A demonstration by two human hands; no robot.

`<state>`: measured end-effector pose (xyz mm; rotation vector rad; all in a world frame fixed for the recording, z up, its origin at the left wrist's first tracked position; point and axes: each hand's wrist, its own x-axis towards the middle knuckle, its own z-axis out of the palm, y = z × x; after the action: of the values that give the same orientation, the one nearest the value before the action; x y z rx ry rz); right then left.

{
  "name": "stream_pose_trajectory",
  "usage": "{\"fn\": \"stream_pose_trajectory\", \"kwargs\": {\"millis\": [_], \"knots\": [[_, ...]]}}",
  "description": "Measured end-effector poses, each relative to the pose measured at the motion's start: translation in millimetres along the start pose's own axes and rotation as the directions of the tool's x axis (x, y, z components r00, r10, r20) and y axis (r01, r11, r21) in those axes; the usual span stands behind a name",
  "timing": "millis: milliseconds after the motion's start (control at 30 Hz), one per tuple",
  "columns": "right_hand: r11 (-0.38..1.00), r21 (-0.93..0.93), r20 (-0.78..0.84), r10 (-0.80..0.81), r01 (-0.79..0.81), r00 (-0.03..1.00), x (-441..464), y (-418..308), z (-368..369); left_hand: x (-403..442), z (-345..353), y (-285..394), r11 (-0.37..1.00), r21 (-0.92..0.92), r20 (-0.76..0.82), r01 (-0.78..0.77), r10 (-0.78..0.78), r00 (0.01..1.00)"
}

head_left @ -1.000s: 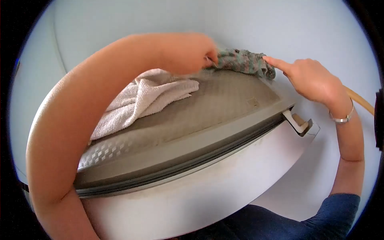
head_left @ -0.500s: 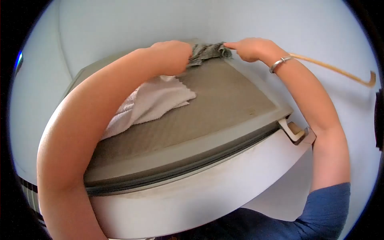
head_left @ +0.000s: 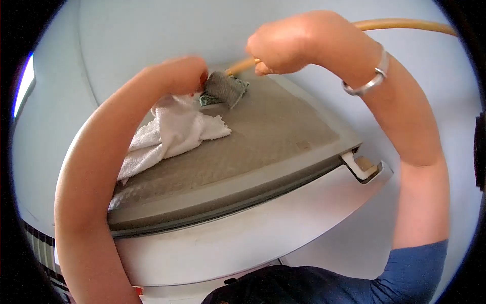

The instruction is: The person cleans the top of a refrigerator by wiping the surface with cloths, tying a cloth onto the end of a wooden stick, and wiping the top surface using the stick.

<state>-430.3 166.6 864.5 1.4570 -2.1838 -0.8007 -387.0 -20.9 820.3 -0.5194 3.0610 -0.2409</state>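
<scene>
Stick (head_left: 405, 24) clamped in right hand (head_left: 288, 43), tip at grey-green rag (head_left: 225, 88); left hand (head_left: 183, 75) alongside, can't tell grip. White towel (head_left: 174, 130) bunched below, crowding appliance top (head_left: 283, 121).

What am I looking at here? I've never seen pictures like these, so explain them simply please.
There's no machine, just a person's two bare hands. Every picture comes from one camera worn on their head, looking forward and down, so the arms curve in from below. The right hand grips a stick, whose end meets a grey cloth. The left hand is at that cloth, but its grip is partly hidden. A white cloth lies on what looks like a fridge.
</scene>
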Motion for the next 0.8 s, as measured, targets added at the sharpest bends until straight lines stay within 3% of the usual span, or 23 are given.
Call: {"fn": "stream_pose_trajectory", "kwargs": {"millis": [133,200,267,333,367,400,433,467,533,600,667,700,767,800], "knots": [[0.989,0.144,0.074,0.035,-0.045,0.997,-53.8,14.1,-39.9,-2.9,2.7,-9.9,0.997,0.07,-0.038,0.019,-0.017,0.999],[0.979,0.202,0.114,0.018,-0.041,0.993,-66.5,14.3,-45.2,-9.6,-14.2,-10.7,0.998,0.047,-0.084,-0.046,0.05,0.995],[0.947,0.252,-0.049,0.218,-0.199,0.975,-69.9,-2.9,-43.1,-12.2,-50.5,-7.2,0.993,-0.025,-0.214,-0.114,0.106,0.971],[0.979,0.128,-0.25,0.184,-0.156,0.951,-63.3,-10.6,-47.1,-39.5,-78.2,-5.3,0.927,-0.273,-0.471,-0.259,0.106,0.876],[0.994,0.046,-0.304,0.112,-0.103,0.946,-48.9,-5.5,-42.4,-47.4,-84.1,-7.9,0.928,-0.267,-0.47,-0.259,0.109,0.876],[0.997,-0.042,-0.355,0.039,-0.058,0.934,-34.6,-0.5,-37.6,-56.8,-89.0,-16.0,0.896,-0.393,-0.444,-0.207,0.012,0.896],[0.987,-0.132,-0.549,-0.153,0.095,0.822,-16.2,2.7,-34.1,-65.8,-93.7,-19.7,0.845,-0.512,-0.41,-0.152,-0.084,0.908],[0.94,-0.259,-0.688,-0.34,0.222,0.641,-5.2,5.7,-34.5,-75.8,-94.7,-16.2,0.846,-0.511,-0.419,-0.154,-0.089,0.904],[0.919,-0.25,-0.702,-0.388,0.304,0.597,2.8,8.8,-42.3,-94.0,-89.5,-12.8,0.74,-0.639,-0.39,-0.21,-0.076,0.918],[0.887,-0.23,-0.725,-0.431,0.401,0.537,24.3,8.2,-43.6,-100.9,-91.6,-33.2,0.739,-0.656,-0.348,-0.151,-0.12,0.93],[0.847,-0.174,-0.851,-0.386,0.502,0.357,58.1,7.1,-33.0,-117.6,-101.0,-24.7,0.742,-0.668,-0.065,-0.058,0.02,0.998],[0.841,-0.176,-0.854,-0.389,0.512,0.345,69.3,1.3,-26.8,-123.1,-92.3,-25.8,0.769,-0.636,-0.099,-0.059,-0.006,0.995],[0.741,-0.275,-0.895,-0.43,0.613,0.119,85.5,-5.8,-18.7,-136.5,-70.7,-16.3,0.864,-0.501,-0.133,-0.048,-0.022,0.991],[0.706,-0.407,-0.886,-0.459,0.58,-0.063,92.8,-13.1,-14.6,-142.1,-56.9,-5.9,0.922,-0.384,-0.127,-0.043,-0.007,0.992]]}}
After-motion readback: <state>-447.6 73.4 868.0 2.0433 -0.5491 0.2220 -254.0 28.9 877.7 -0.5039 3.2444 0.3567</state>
